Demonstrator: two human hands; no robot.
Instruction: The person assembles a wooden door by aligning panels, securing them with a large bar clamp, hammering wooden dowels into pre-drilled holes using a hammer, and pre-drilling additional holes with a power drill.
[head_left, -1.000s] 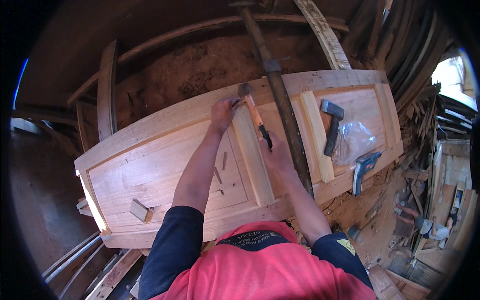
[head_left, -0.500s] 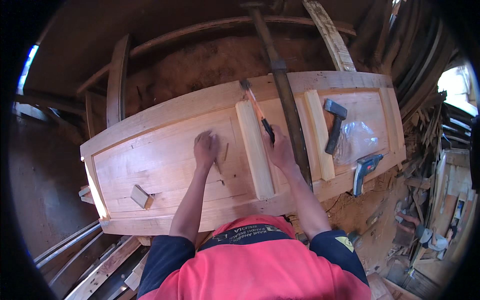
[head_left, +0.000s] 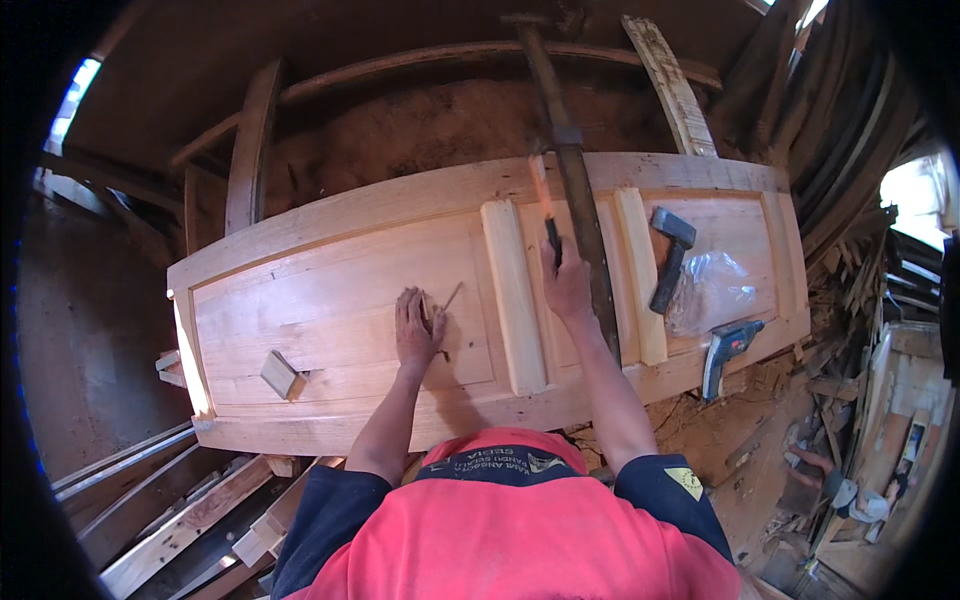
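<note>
A large wooden door [head_left: 330, 265] lies flat before me across its supports. My left hand [head_left: 418, 332] rests on its panel, fingers stretched out and thumb apart. A thin wooden stick [head_left: 452, 297] lies by the thumb. Something small and pale shows between thumb and forefinger, too small to make out. My right hand [head_left: 568, 285] grips the black handle end of a hammer [head_left: 553, 236], raised over the door between a pale wooden batten [head_left: 514, 300] and a dark metal bar [head_left: 580, 215]. Motion smears the hammer's head.
Right of the bar are a second batten [head_left: 640, 275], a heavy mallet [head_left: 672, 260], a clear plastic bag [head_left: 715, 290] and a blue power drill [head_left: 732, 350]. A small wood block [head_left: 282, 375] sits on the left panel. Stacked planks [head_left: 190, 520] fill the lower left.
My left hand has come down onto the panel, its fingers now stretched out. The hammer in my right hand has swung more upright and to the right. The view has shifted slightly.
</note>
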